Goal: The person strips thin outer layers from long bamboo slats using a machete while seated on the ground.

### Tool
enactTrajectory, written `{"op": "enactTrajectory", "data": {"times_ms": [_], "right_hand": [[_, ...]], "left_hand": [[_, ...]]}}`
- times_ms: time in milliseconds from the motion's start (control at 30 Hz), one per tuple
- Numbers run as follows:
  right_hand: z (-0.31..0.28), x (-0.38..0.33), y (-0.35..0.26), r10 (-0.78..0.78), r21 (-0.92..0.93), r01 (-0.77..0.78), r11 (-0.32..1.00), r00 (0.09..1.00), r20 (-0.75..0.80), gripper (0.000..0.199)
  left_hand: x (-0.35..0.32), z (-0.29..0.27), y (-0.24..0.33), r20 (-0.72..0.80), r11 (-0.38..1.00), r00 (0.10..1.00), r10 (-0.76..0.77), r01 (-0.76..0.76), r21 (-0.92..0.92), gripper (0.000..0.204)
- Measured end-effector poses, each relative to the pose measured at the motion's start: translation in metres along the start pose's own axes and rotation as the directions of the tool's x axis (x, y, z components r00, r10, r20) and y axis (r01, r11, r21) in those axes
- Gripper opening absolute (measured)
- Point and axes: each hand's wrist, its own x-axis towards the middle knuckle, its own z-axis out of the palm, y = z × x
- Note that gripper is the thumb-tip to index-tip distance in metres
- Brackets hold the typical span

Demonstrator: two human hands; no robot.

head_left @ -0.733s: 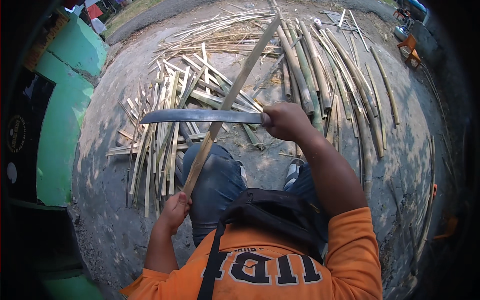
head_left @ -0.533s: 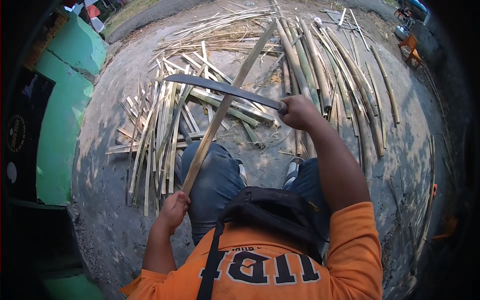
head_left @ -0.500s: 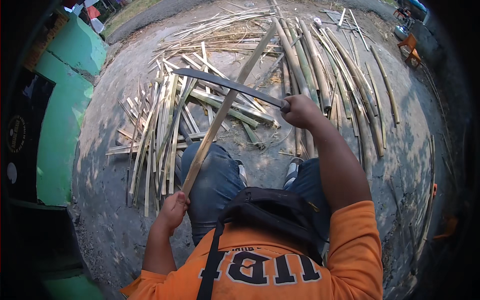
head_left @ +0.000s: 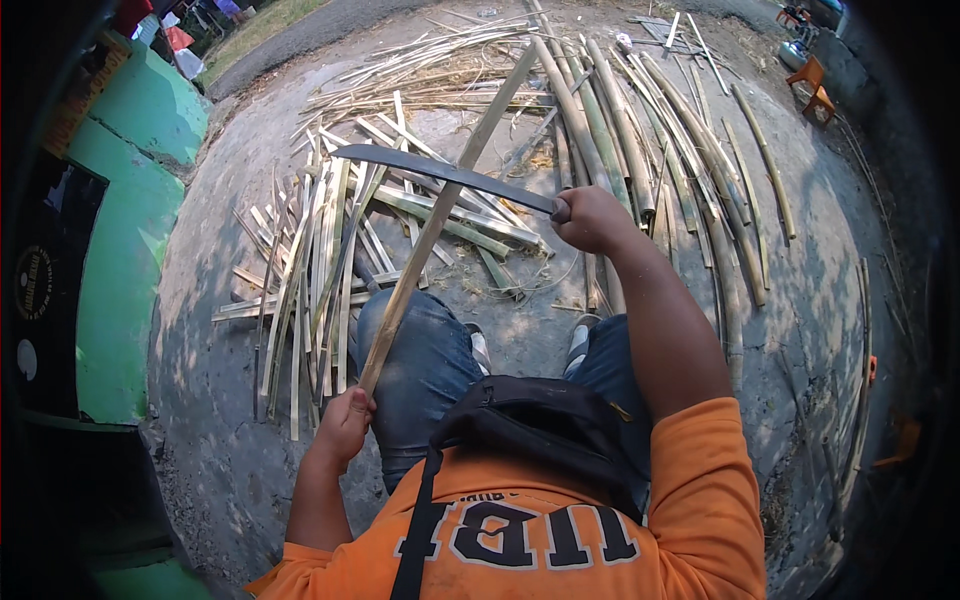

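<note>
My left hand (head_left: 345, 425) is closed round the near end of a long bamboo slat (head_left: 412, 275), which slants up and away to the right past my left knee. In my right hand (head_left: 592, 220) is the handle of a machete (head_left: 440, 170). Its dark blade points left and crosses the slat at about the middle of its length. Whether the edge touches the slat or only passes over it, I cannot tell. Beyond my left knee lies a heap of split bamboo strips (head_left: 325, 260), some resting across others.
Whole bamboo poles (head_left: 590, 130) lie ahead and to the right on the concrete ground (head_left: 800, 300). Thin strips (head_left: 420, 70) are spread at the far side. A green wall (head_left: 125, 270) stands at left, an orange chair (head_left: 812, 85) at far right. A black bag (head_left: 540, 420) rests on my lap.
The machete and my right hand have shifted slightly left and a little lower along the slat. My left hand keeps its hold, and the view has turned slightly.
</note>
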Motion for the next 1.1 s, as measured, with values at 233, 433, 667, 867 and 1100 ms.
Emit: {"op": "enactTrajectory", "data": {"times_ms": [233, 433, 667, 867, 1100], "right_hand": [[-0.01, -0.013, -0.026, -0.014, 0.105, 0.013, 0.994, 1.0, 0.004, 0.02], [0.0, -0.01, -0.028, -0.146, -0.07, 0.145, 0.987, 0.989, -0.006, 0.016], [0.014, 0.002, 0.009, 0.08, 0.112, -0.066, 0.991, 0.99, -0.12, 0.02], [0.009, -0.016, -0.033, -0.29, -0.066, 0.287, 0.956, 0.957, -0.031, 0.012], [0.007, 0.008, 0.003, 0.135, 0.134, -0.12, 0.984, 0.985, -0.108, 0.023]], "left_hand": [[0.002, -0.003, -0.004, 0.039, 0.999, 0.999, -0.015, 0.017, -0.041, 0.063], [0.002, -0.003, -0.013, 0.001, 0.997, 0.998, 0.07, -0.07, 0.039, 0.064], [0.004, 0.0, -0.009, -0.019, 0.996, 0.998, 0.058, -0.057, 0.069, 0.065], [0.007, -0.004, -0.019, -0.029, 0.983, 0.994, 0.102, -0.096, 0.153, 0.067], [0.008, -0.006, -0.02, -0.029, 0.96, 0.984, 0.178, -0.168, 0.226, 0.069]]}}
